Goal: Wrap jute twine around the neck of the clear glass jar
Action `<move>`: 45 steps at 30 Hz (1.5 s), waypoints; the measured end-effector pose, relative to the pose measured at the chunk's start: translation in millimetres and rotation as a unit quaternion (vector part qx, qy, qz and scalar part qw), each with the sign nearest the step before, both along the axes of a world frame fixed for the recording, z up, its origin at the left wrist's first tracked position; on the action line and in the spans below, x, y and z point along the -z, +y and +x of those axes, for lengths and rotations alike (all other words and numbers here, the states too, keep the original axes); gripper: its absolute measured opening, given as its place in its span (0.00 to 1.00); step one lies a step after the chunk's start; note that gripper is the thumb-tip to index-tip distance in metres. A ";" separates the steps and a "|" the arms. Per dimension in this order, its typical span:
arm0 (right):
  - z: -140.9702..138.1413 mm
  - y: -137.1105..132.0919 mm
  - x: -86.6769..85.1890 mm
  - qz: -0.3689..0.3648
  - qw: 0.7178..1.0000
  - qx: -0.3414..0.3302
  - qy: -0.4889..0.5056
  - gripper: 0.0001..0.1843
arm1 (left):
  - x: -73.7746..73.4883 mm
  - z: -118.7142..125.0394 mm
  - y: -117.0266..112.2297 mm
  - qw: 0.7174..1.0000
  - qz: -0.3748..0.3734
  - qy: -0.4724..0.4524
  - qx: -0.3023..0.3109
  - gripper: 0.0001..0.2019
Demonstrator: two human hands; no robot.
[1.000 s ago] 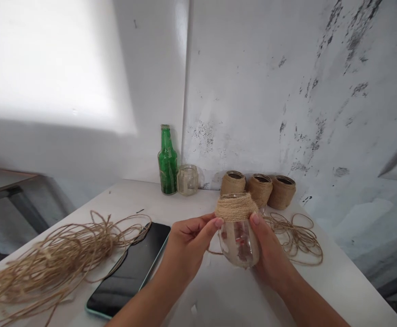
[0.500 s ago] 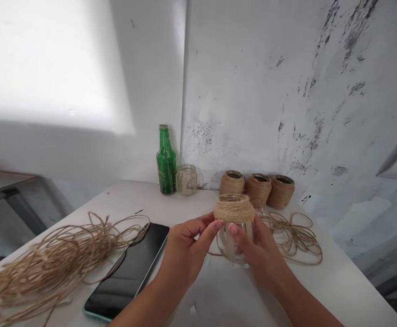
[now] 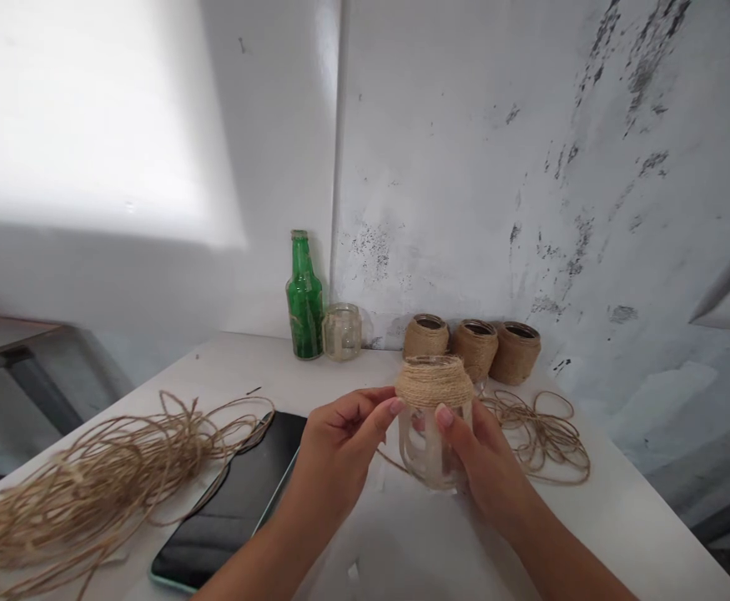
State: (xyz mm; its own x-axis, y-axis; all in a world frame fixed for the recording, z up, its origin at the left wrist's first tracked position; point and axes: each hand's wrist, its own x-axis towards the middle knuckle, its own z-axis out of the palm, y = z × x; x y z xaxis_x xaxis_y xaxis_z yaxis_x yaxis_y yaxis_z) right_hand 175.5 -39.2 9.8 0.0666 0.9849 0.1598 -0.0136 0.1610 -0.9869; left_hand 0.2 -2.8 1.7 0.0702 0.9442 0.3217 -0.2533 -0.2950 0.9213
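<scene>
Both hands hold a glass jar [image 3: 424,446] with a twine band [image 3: 435,386] around its neck, above the middle of the worktop [image 3: 395,542].
The left hand [image 3: 344,434] has its fingers pinched on the jar's left side, at the band's lower edge; whether they also catch a strand cannot be told. The right hand [image 3: 486,455] has its fingers closed around the jar's right side, thumb across the front. Toward the left edge lie a twine bundle [image 3: 114,476] and, partly under its loops, a phone [image 3: 233,509]. A green bottle [image 3: 305,309] and a clear jar [image 3: 342,334] stand at the far edge, with three twine-wrapped jars [image 3: 475,349] farther right. A loose twine coil [image 3: 543,438] lies near the right edge.
</scene>
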 end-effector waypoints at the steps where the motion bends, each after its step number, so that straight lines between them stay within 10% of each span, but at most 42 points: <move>1: 0.0 -0.9 -0.8 -0.003 1.000 -0.003 0.001 0.36 | 0.2 -0.3 0.7 1.000 0.006 0.006 -0.011 0.20; 12: 3.1 -0.4 0.8 -0.005 0.997 -0.062 0.042 0.32 | -6.2 4.6 -5.6 0.997 0.012 -0.032 0.068 0.24; 45: -5.7 -0.9 -4.2 -0.003 1.000 0.026 -0.005 0.36 | 1.0 7.0 -11.1 0.997 0.036 0.062 -0.001 0.27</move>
